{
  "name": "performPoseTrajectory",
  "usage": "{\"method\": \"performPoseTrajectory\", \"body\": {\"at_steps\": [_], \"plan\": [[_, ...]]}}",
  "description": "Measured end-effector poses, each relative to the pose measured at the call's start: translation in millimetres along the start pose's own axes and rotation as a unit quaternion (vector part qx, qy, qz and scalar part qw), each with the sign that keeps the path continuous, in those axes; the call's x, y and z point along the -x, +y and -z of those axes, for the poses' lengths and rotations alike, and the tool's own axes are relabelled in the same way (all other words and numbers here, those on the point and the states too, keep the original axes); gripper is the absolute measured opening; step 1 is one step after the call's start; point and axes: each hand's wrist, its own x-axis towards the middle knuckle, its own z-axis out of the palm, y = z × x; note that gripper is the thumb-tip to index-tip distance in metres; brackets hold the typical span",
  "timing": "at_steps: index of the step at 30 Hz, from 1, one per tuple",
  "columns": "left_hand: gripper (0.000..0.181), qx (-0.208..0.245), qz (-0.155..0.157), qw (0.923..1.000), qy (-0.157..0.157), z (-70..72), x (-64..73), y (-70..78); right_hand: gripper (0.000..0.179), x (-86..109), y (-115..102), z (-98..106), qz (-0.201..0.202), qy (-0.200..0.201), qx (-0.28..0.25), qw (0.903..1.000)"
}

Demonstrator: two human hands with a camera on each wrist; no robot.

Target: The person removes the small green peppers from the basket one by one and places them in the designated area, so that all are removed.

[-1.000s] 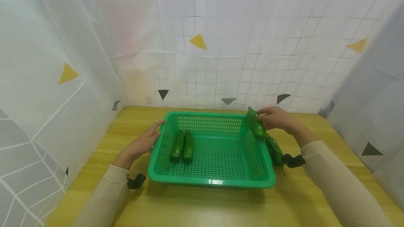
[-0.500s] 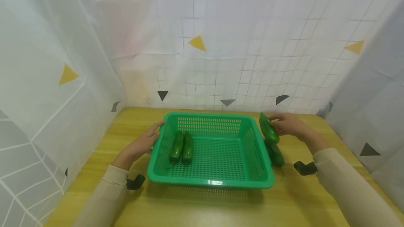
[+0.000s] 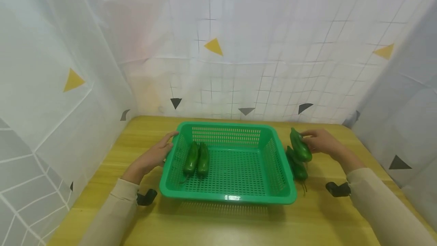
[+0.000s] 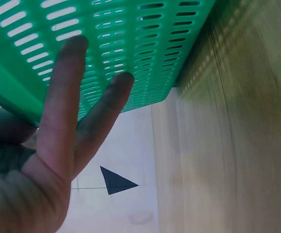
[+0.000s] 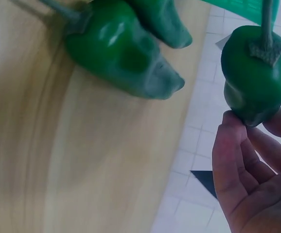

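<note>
My right hand [image 3: 321,141] pinches a green pepper [image 3: 300,145] between thumb and fingertips, over the table just right of the green basket [image 3: 222,198]. In the right wrist view the held pepper [image 5: 257,73] hangs stem toward the camera, above the fingertips. Below it on the table lie two more peppers, one of them a pepper [image 5: 123,53] with its stem at the upper left. My left hand [image 3: 155,156] rests at the basket's left side; in the left wrist view two straight fingers [image 4: 60,121] lie against its slotted outer wall. Two peppers [image 3: 197,160] lie side by side inside the basket.
A yellow wood-grain table [image 3: 225,229] carries everything. White sheeting [image 3: 246,82] with grid lines and triangles rises behind its far edge and on both sides. A black wrist-camera mount [image 3: 338,189] sticks out from the right sleeve, close above the table.
My right hand has carried its pepper from over the basket's right rim out to the right and toward me. The left hand and the basket stay where they were.
</note>
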Motion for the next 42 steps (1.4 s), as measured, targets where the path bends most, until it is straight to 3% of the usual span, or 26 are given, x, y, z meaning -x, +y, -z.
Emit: {"method": "performPoseTrajectory", "body": {"at_steps": [26, 32, 42], "plan": [[0.052, 0.0, 0.0, 1.0, 0.001, -0.5, 0.6, -1.7, 0.045, 14.3, 53, -6, -0.044, -0.012, 0.016, 0.9988], [0.052, 0.002, 0.0, 1.0, 0.002, -0.6, -0.8, -0.6, 0.043, 14.9, 53, -12, -0.044, -0.015, 0.044, 0.998], [0.052, 0.0, -0.001, 1.0, 0.002, -0.3, -1.2, -0.1, 0.044, 12.5, 57, -17, -0.048, -0.029, 0.038, 0.9977]]}}
